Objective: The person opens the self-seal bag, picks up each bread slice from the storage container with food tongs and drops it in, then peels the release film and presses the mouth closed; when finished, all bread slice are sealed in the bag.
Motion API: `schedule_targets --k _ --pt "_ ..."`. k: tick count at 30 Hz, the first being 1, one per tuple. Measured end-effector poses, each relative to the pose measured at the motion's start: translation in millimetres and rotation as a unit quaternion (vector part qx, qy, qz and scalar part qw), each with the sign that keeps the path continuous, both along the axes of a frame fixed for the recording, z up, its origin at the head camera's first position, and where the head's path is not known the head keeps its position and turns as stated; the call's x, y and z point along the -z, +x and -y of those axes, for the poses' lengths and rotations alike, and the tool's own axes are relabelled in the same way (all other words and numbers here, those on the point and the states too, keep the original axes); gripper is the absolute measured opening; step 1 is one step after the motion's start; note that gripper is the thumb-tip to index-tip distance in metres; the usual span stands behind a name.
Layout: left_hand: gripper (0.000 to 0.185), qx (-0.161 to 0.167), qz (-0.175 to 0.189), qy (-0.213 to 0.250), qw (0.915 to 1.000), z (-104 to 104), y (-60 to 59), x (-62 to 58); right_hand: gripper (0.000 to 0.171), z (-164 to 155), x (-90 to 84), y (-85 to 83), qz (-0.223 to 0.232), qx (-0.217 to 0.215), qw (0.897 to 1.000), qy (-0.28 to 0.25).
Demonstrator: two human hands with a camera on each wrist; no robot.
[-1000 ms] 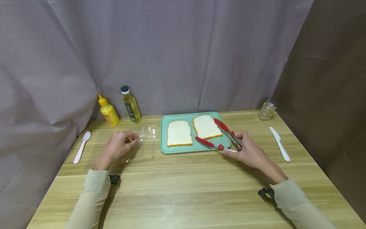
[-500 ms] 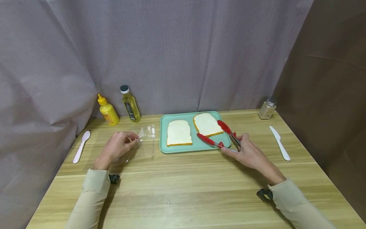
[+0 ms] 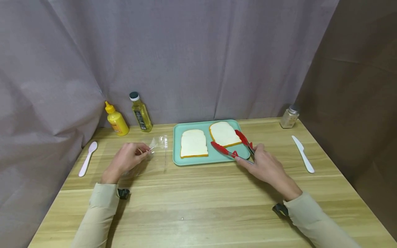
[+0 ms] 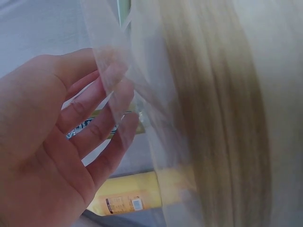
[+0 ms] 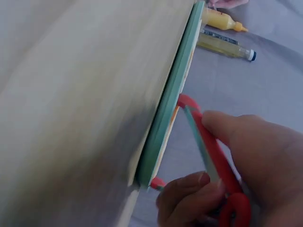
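Indoors, a wooden table [image 3: 198, 203] stands against grey curtain [image 3: 173, 58] and brown curtain [image 3: 356, 86].

Left to right: white spoon [image 3: 88, 158], mustard bottle [image 3: 116, 119], oil bottle [image 3: 141, 112]; left hand [image 3: 125, 160] pinches a clear plastic bag [image 3: 155, 155]; teal tray [image 3: 177, 151] holds two bread slices [image 3: 193, 143]; right hand [image 3: 263, 166] grips red tongs [image 3: 232, 148] straddling the right slice's corner; white knife [image 3: 303, 154], spice jar [image 3: 289, 117].

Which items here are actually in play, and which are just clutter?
In play:
right hand gripping red-tipped metal tongs
right-hand white bread slice
left hand pinching clear plastic bag
teal tray

Lying about:
yellow mustard bottle
oil bottle
white spoon
white knife
glass jar
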State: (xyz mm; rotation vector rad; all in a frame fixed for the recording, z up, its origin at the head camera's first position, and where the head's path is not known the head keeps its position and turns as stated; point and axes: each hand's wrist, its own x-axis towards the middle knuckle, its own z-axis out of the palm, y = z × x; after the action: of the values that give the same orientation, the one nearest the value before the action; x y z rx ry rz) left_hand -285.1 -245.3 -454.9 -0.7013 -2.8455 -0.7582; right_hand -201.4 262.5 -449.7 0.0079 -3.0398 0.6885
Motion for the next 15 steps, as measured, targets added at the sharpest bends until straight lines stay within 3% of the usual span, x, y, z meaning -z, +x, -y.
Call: schedule_targets --k 9,15 --pt "0.011 0.004 -0.005 0.000 1.0000 -1 0.6 -0.1 0.085 10 -3.8 -4.8 -0.017 0.022 0.999 0.030" --pt "0.011 0.002 -0.008 0.003 1.0000 0 1.2 -1.2 0.084 -1 1.8 -13.3 -0.037 -0.005 0.999 0.018"
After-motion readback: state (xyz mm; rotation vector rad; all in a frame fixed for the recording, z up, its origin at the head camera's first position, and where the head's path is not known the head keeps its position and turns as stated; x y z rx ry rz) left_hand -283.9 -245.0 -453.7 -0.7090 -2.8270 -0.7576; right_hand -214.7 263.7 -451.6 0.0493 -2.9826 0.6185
